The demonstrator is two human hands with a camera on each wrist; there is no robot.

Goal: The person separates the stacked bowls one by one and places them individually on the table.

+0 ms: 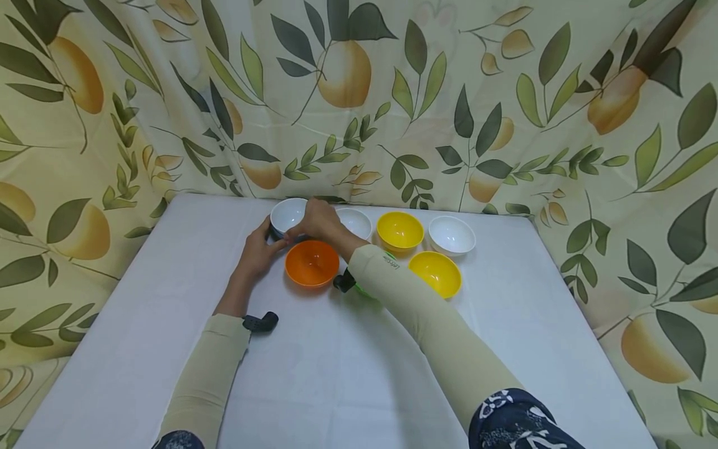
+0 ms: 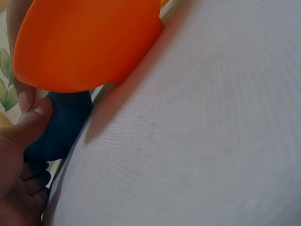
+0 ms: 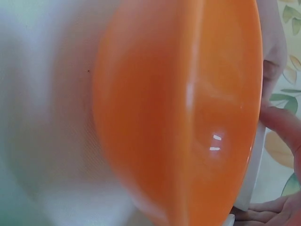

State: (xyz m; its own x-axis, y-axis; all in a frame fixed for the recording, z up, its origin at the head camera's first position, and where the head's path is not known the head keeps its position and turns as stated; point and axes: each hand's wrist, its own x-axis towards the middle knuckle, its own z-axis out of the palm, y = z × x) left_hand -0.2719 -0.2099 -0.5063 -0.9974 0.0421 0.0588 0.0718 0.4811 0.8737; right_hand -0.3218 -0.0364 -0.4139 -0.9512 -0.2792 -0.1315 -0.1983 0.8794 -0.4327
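Observation:
A white bowl (image 1: 288, 214) sits over a dark blue bowl (image 2: 66, 127) at the back left of the table. My left hand (image 1: 259, 251) holds the blue bowl from the left, its thumb pressed to the side and its fingers around it. From the right, my right hand (image 1: 321, 221) reaches over and grips the white bowl between thumb and fingers; the right wrist view shows a strip of this white bowl (image 3: 251, 176) behind an orange bowl. That orange bowl (image 1: 311, 264) stands just in front of both hands and hides part of the grip.
Right of the hands stand another white bowl (image 1: 356, 223), a yellow bowl (image 1: 400, 231), a white bowl (image 1: 452, 236) at the end, and a second yellow bowl (image 1: 436, 274) in front. A green bowl (image 1: 363, 291) is mostly hidden under my right forearm. Patterned cloth (image 1: 348, 137) hangs behind the table.

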